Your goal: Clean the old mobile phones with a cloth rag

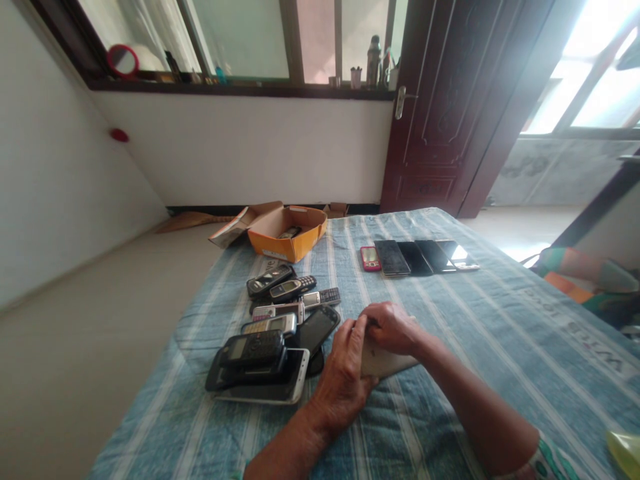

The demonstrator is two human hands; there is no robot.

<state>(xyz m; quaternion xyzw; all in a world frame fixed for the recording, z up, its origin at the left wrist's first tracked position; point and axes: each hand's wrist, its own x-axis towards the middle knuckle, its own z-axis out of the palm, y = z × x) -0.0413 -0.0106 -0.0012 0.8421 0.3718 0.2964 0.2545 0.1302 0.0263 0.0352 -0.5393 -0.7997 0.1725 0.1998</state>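
Together, left hand, right hand grip pale phone beside phone pile.

cloth: light blue with white stripes
box: orange — brown flaps
small phone: red
door: dark brown
held phone: cream-white

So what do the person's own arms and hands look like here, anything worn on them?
Both hands are bare: no gloves, rings or watch show. The left hand comes off a forearm that is bare as far as the picture's lower edge. The right hand has a bare forearm too, ending at a short white sleeve with teal markings near the elbow.
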